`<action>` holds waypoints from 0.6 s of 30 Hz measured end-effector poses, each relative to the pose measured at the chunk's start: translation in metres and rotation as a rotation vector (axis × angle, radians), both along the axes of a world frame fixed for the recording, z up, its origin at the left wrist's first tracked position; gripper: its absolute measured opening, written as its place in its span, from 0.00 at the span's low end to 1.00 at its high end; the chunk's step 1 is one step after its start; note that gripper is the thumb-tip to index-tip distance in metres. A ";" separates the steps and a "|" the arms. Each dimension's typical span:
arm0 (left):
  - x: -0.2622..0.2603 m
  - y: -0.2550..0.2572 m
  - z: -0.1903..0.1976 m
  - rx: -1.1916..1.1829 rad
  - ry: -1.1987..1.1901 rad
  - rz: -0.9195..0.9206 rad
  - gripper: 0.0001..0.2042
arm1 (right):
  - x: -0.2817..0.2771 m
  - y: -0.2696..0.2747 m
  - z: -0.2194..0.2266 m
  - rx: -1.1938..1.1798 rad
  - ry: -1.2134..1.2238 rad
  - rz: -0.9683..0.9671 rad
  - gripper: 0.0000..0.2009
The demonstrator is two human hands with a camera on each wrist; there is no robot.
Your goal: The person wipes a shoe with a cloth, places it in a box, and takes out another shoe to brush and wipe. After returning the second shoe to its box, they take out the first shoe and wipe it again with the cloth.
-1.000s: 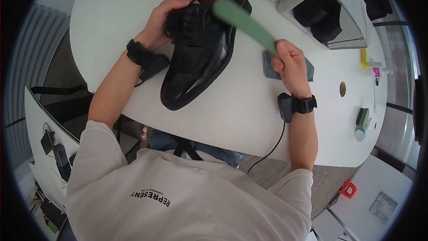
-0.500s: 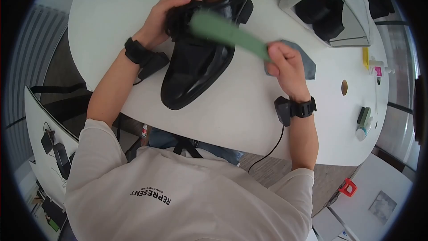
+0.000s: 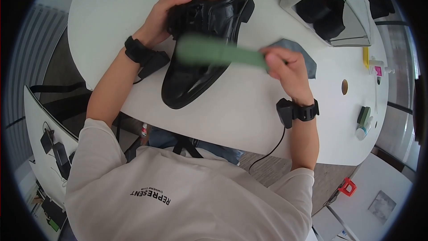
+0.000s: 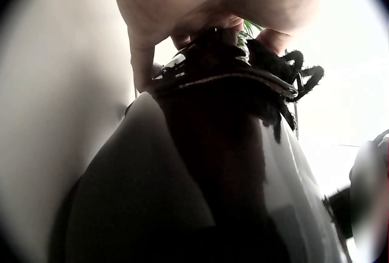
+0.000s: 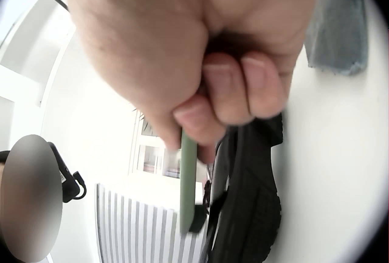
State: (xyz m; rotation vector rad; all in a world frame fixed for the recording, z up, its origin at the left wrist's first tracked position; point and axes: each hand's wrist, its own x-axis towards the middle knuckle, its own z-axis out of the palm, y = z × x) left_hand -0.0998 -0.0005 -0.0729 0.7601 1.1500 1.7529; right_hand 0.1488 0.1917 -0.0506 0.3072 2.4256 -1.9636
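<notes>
A shiny black lace-up dress shoe [image 3: 189,85] lies on the white table, its toe toward the person. My left hand [image 3: 161,15] grips it around the laced part, one finger reaching into the opening. The left wrist view has fingers on both sides of the laces [image 4: 292,68]. In my right hand [image 3: 292,72] is the handle of a green shoe brush [image 3: 214,52], blurred and held across the middle of the shoe. Dark bristles [image 5: 197,217] show at its far end in the right wrist view, close beside the shoe [image 5: 249,196].
A blue-grey cloth [image 3: 304,58] lies just behind the right hand. Beyond it stands an open pale box [image 3: 356,35] with dark items inside. Along the right side are a small white bottle [image 3: 362,131], a green-and-dark block [image 3: 364,115] and a round hole [image 3: 344,87].
The brush has swept from the shoe's opening down across the laces toward the toe, turning nearly level. The shoe has shifted slightly; the left hand keeps its hold.
</notes>
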 end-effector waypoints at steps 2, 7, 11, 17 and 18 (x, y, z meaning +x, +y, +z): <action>-0.001 0.001 0.002 -0.002 0.002 -0.002 0.19 | -0.009 0.001 -0.005 -0.225 0.014 -0.327 0.14; -0.002 0.000 -0.002 -0.015 -0.016 -0.002 0.23 | -0.007 0.009 -0.003 -0.145 -0.085 -0.144 0.15; 0.005 0.001 0.004 -0.005 -0.183 -0.027 0.24 | -0.010 0.014 -0.025 -0.308 0.021 -0.278 0.14; -0.003 -0.003 0.000 -0.020 -0.202 -0.092 0.23 | -0.010 0.010 -0.016 -0.243 0.025 -0.239 0.14; 0.000 -0.006 0.002 -0.063 -0.232 -0.081 0.22 | -0.011 0.009 -0.017 -0.313 0.064 -0.354 0.14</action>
